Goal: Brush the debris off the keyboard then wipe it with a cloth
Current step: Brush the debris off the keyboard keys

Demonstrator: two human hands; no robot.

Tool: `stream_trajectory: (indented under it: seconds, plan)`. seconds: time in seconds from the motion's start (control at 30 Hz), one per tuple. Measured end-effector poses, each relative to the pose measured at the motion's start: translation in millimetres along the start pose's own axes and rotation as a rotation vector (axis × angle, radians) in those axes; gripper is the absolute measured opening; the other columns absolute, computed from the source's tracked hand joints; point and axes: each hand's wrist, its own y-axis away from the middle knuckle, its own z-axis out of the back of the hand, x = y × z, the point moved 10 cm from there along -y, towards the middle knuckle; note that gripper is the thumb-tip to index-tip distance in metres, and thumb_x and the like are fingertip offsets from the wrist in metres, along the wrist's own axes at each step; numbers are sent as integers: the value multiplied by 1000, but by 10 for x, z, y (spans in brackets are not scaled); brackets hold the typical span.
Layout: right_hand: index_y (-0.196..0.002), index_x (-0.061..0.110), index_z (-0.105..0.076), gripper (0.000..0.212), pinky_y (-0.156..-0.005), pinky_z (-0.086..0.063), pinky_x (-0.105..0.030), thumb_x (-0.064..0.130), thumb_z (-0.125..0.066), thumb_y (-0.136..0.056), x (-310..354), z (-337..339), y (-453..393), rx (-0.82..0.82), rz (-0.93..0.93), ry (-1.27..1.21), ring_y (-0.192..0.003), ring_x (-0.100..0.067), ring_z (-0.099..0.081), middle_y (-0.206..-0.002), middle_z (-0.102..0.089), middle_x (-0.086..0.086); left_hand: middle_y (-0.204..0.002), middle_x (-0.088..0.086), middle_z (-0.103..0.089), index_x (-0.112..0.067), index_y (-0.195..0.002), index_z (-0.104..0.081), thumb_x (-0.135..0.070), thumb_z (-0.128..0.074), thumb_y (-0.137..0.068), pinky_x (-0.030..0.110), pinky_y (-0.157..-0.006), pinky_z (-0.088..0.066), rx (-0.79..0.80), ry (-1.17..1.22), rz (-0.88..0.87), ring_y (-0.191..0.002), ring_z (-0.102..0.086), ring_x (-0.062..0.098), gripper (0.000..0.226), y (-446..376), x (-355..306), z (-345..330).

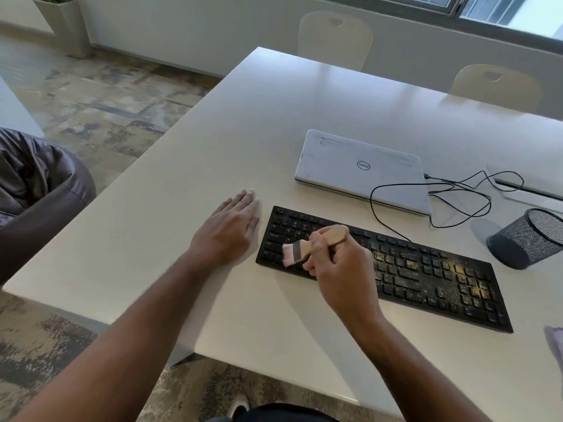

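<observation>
White worktop [304,117] holds a flat, stiff keyboard [426,278]. Right hand [341,269] grips the light brush [316,242]; left hand [231,229] rests flat, grip released.

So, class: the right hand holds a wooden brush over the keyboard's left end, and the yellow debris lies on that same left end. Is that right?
Not quite. The head view shows the debris on the keyboard's right half. The right hand does hold the brush over the left end.

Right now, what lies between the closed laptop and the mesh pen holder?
In the head view, a loose black cable loops over the white table between the closed Dell laptop and the mesh pen holder; nothing else lies there.
</observation>
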Motion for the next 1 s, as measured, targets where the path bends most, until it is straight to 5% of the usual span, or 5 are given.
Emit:
stream_trajectory:
  seconds: [0.1, 0.23, 0.4, 0.63, 1.0]
  plan:
    - [-84, 19, -63, 25, -46, -49, -34, 29, -57, -105, 50, -97, 76, 86, 47, 44, -47, -17, -57, -64, -69, -1, -168, -2, -21, -15, -160, -28, -35, -29, -109, 25, -125, -3, 3, 1, -4, -155, -8, 6, 54, -4, 0, -3]
    - [-90, 24, -66, 18, -55, -55, -48, 32, -59, -105, 93, -191, 159, 174, 121, 3, -56, -22, -64, -70, -70, -1, -168, -2, -20, -15, -160, -27, -34, -30, -109, 25, -125, -4, 8, -1, 0, -155, -8, 7, 54, -2, 1, 0]
    - [-104, 22, -71, 20, -61, -54, -20, 35, -56, -106, 362, -207, 262, 187, 377, 103, -71, -4, -65, -91, -69, 20, -168, -2, -19, -15, -160, -27, -33, -31, -109, 25, -125, -3, 3, -2, 0, -155, -8, 7, 54, -7, -6, 10]
    - [-118, 17, -66, 19, -56, -54, -35, 21, -66, -99, 686, -604, 691, 283, 853, 593, -72, -17, -56, -92, -61, 0, -168, -2, -19, -15, -160, -28, -32, -33, -109, 29, -126, -6, 18, 3, -6, -155, -8, 8, 54, -24, 16, -18]
    - [-111, 12, -70, 28, -48, -49, -34, 12, -73, -83, 486, -427, 812, 195, 688, 710, -65, -19, -57, -88, -61, -2, -168, -3, -18, -16, -160, -27, -34, -31, -109, 28, -126, -5, 15, -2, -2, -155, -7, 5, 55, -18, 24, -23]
